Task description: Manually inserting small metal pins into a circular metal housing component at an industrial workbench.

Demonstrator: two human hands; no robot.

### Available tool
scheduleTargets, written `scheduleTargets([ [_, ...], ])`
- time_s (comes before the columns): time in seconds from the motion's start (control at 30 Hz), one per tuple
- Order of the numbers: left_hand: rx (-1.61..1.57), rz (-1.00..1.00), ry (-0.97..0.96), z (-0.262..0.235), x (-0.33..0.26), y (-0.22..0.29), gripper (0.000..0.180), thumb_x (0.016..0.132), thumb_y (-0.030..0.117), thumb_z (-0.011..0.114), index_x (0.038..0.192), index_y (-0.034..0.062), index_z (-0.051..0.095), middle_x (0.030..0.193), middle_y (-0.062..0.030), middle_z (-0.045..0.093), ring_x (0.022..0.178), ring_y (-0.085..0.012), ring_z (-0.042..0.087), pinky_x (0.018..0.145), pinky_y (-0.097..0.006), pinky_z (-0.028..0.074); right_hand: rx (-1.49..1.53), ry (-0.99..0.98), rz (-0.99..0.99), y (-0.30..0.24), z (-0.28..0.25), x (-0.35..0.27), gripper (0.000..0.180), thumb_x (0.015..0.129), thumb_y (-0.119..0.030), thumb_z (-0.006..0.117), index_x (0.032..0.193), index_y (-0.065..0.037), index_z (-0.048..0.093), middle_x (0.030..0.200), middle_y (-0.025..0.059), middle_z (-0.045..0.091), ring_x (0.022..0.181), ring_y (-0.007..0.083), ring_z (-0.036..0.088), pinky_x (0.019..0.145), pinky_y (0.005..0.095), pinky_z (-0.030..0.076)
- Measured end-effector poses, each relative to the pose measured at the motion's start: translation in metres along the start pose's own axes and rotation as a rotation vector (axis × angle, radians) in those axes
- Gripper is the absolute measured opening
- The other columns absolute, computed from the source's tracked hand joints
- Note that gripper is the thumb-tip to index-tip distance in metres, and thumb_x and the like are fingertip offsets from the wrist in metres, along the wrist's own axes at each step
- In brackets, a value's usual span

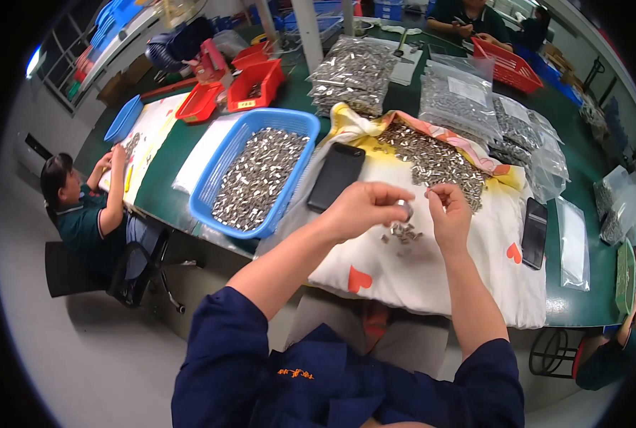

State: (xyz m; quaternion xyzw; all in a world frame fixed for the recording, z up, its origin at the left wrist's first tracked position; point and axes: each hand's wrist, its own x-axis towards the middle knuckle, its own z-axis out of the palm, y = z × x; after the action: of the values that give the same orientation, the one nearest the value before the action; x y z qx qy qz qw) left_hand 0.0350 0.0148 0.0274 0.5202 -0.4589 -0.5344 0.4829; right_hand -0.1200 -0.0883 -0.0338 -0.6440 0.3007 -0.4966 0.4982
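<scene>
Over a white cloth (425,274) with red hearts, my left hand (368,210) is closed, with small shiny metal pieces showing at its fingertips. Just right of it, my right hand (450,212) has thumb and forefinger pinched together; whatever may be between them is too small to make out. Below and between the hands lies a small cluster of metal pieces (406,232), partly blurred. Beyond them a larger heap of metal pieces (439,162) spreads across the cloth's far side, against its folded-up edge. To the left stands a blue plastic basket (202,189) filled with similar metal pieces (261,178).
Black phones lie left (337,177) and right (535,232) of the cloth's middle. Bulging bags of metal pieces (352,75) stand behind, with more bags (457,100) to their right. Red bins (256,84) sit back left. Co-workers sit at the left (93,214), back and right.
</scene>
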Motion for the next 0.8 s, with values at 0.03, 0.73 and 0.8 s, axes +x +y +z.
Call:
scheduleTargets([
  [0.03, -0.138, 0.029, 0.058, 0.006, 0.020, -0.006, 0.029, 0.077, 0.010, 0.062, 0.105, 0.0011, 0.058, 0.082, -0.0035, 0.063, 0.073, -0.0065, 0.057, 0.060, -0.021, 0.044, 0.033, 0.024, 0.038, 0.008, -0.006, 0.002, 0.006, 0.076, -0.003, 0.059, 0.081, -0.002, 0.055, 0.071, -0.0003, 0.057, 0.063, 0.0053, 0.050, 0.059, 0.0190, 0.041],
  [0.73, -0.656, -0.143, -0.100, 0.006, 0.061, -0.051, 0.037, 0.086, 0.002, 0.044, 0.123, 0.0016, 0.041, 0.106, -0.0075, 0.056, 0.093, -0.0135, 0.055, 0.080, -0.025, 0.049, 0.045, -0.072, 0.146, 0.006, -0.009, 0.004, 0.009, 0.077, -0.003, 0.058, 0.085, 0.000, 0.055, 0.081, 0.0015, 0.058, 0.069, 0.0059, 0.050, 0.064, 0.0197, 0.042],
  [0.8, -0.661, -0.142, -0.083, 0.008, 0.061, -0.052, 0.037, 0.086, 0.002, 0.044, 0.123, 0.0017, 0.042, 0.106, -0.0074, 0.056, 0.093, -0.0136, 0.056, 0.080, -0.026, 0.049, 0.084, -0.072, 0.126, 0.004, -0.008, 0.005, 0.009, 0.078, -0.003, 0.058, 0.086, 0.000, 0.054, 0.081, 0.0018, 0.058, 0.071, 0.0060, 0.051, 0.065, 0.0194, 0.042],
])
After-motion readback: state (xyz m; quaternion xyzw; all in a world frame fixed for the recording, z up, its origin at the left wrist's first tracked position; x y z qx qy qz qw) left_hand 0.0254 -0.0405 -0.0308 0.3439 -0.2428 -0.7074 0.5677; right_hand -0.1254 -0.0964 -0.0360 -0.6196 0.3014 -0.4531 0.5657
